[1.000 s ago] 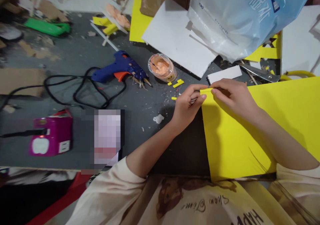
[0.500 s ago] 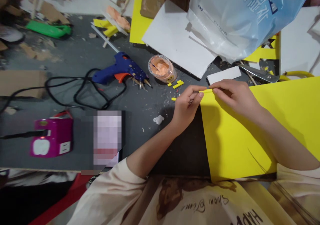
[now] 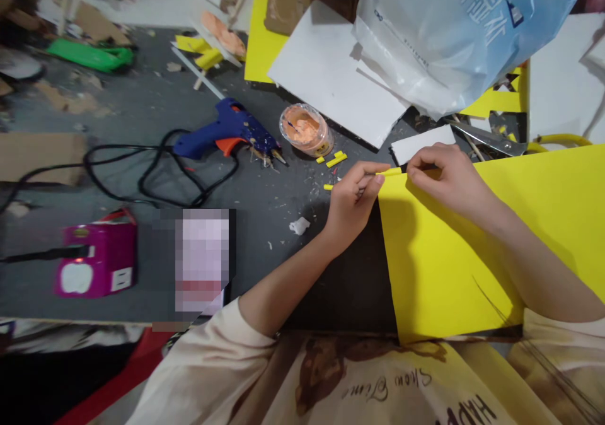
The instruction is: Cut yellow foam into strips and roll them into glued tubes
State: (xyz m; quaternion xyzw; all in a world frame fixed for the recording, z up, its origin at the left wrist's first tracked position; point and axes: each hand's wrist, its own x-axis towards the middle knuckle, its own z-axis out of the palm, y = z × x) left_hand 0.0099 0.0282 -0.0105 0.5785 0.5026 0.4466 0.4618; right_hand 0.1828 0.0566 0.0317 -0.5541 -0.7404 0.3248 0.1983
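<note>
The left hand [image 3: 352, 203] pinches a thin yellow strip [image 3: 393, 172] at the yellow sheet's [image 3: 454, 255] far left corner; the right hand [image 3: 447, 176] curls near the strip's free end (whether it grips anything, I cannot tell).

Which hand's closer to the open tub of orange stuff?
Left. The left hand is on the near side of the tub, slightly right of it; the right hand is farther right, by the far edge of the yellow sheet.
</note>
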